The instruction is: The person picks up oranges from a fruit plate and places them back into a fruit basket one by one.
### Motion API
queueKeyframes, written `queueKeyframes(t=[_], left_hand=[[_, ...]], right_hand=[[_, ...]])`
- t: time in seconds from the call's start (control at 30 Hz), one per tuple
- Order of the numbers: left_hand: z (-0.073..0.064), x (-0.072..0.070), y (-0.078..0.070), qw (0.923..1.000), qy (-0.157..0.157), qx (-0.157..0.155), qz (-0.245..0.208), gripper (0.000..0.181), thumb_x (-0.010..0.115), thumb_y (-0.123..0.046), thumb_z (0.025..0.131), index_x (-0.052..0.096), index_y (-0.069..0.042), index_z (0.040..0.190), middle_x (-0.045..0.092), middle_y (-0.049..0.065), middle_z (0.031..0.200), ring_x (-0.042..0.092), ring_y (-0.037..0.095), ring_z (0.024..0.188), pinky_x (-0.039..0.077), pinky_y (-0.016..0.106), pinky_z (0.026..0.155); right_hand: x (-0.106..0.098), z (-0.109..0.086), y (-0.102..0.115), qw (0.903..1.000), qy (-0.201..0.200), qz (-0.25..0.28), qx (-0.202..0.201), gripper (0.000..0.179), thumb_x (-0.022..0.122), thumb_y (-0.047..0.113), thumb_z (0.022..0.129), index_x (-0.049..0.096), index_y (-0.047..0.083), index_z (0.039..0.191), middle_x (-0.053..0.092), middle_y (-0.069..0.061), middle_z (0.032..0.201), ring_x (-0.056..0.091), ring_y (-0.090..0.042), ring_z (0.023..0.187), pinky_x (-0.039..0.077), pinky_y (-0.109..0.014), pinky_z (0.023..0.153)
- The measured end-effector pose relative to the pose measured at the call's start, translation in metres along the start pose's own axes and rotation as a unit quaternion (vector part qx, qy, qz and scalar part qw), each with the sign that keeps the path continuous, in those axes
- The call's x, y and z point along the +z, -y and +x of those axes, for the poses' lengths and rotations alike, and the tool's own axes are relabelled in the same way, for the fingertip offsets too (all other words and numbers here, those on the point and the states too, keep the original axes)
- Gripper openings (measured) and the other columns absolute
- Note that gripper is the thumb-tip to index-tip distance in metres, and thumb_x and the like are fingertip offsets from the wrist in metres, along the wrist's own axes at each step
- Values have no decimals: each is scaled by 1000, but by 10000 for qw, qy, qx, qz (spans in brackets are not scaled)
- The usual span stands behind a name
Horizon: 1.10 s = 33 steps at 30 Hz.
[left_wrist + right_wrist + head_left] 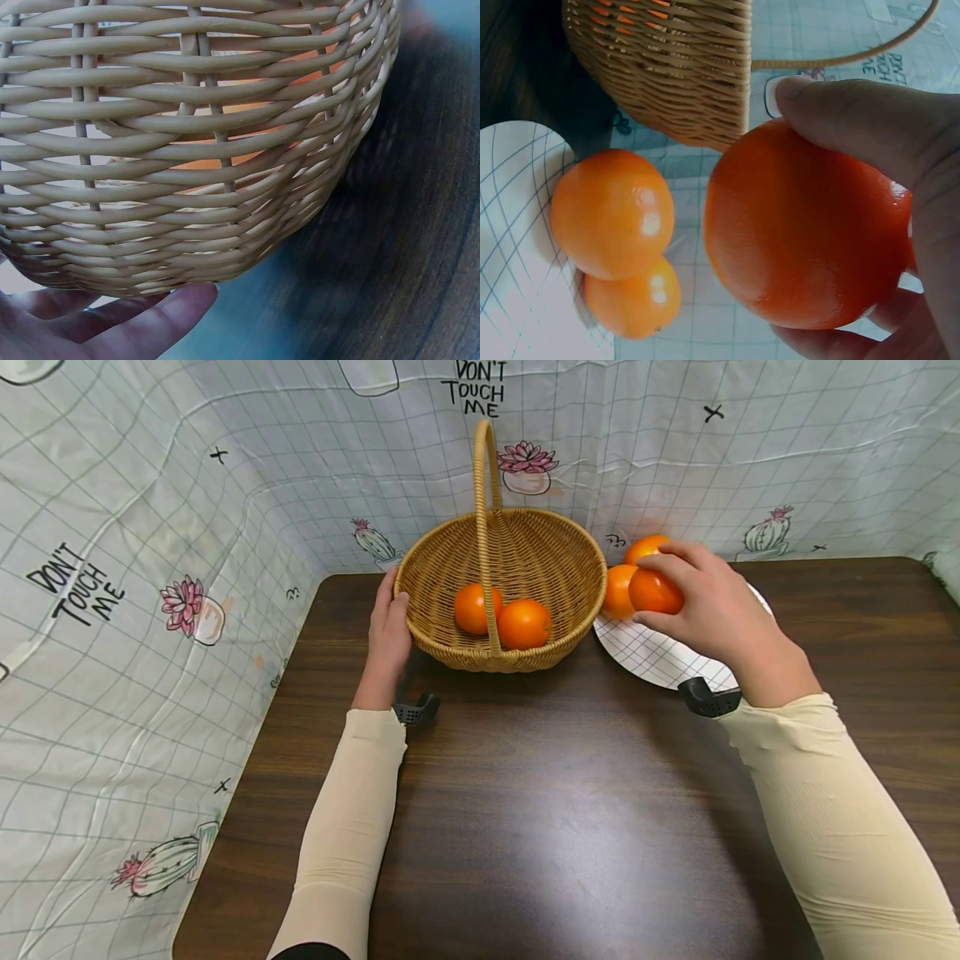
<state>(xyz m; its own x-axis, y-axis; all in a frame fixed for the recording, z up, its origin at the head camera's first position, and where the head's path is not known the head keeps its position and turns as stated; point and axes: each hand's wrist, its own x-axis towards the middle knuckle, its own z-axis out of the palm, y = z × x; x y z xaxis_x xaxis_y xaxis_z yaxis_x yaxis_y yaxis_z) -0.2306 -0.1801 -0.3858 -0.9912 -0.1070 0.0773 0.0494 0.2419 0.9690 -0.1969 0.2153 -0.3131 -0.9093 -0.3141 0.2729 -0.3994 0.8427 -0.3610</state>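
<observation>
Wicker basket (551,560), probably steadied by left hand (388,639), fingers uncurled against it; right hand (720,602) grips an orange (656,591), plate (660,653) beneath.

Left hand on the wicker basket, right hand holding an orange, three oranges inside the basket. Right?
Not quite: the head view shows two oranges inside the wicker basket, not three. The rest holds: left hand on the basket, right hand holding an orange.

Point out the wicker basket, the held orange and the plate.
Wicker basket (542,553), head view: inner back wall.
Held orange (802,225), right wrist view: middle of its skin.
Plate (647,653), head view: bare near part.
</observation>
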Motion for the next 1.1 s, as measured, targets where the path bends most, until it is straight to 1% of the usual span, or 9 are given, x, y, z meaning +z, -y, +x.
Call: queueKeyframes(t=[0.17, 0.33, 0.43, 0.83, 1.1], left_hand=[[1, 0, 0, 10000, -11, 13, 9, 49, 32, -33, 105, 24, -35, 153, 25, -7, 159, 33, 18, 142, 30, 39, 116], [1, 1, -1, 10000, 6, -39, 17, 49, 32, -33, 105, 24, -36, 153, 25, -7, 159, 34, 19, 142, 31, 39, 116], [0, 1, -1, 10000, -12, -45, 2, 49, 32, -33, 105, 24, -36, 153, 26, -6, 159, 35, 19, 141, 32, 39, 115], [1, 1, -1, 9999, -54, -27, 130, 49, 32, -33, 105, 24, -36, 153, 26, -7, 159, 34, 18, 142, 31, 39, 116], [1, 1, 0, 9999, -56, -61, 93, 49, 33, -33, 105, 25, -37, 153, 26, -7, 159, 34, 18, 142, 31, 39, 116]], right_hand=[[2, 5, 6, 9991, -376, 122, -144, 58, 80, 24, 78, 58, 16, 131, 46, -15, 141, 48, -43, 118, 41, -62, 94], [8, 10, 10, 9953, -833, 325, -359, 57, 82, 20, 76, 61, 15, 128, 48, -13, 140, 48, -39, 123, 44, -59, 96], [11, 13, 12, 9933, -993, 397, -446, 57, 84, 20, 74, 62, 14, 127, 48, -14, 139, 47, -39, 125, 44, -59, 97], [17, 22, 20, 9895, -1210, 621, -488, 59, 84, 24, 75, 61, 15, 128, 48, -14, 140, 47, -36, 127, 45, -57, 98], [22, 27, 25, 9866, -1289, 860, -510, 58, 83, 24, 76, 61, 17, 129, 47, -14, 141, 46, -34, 129, 46, -57, 98]])
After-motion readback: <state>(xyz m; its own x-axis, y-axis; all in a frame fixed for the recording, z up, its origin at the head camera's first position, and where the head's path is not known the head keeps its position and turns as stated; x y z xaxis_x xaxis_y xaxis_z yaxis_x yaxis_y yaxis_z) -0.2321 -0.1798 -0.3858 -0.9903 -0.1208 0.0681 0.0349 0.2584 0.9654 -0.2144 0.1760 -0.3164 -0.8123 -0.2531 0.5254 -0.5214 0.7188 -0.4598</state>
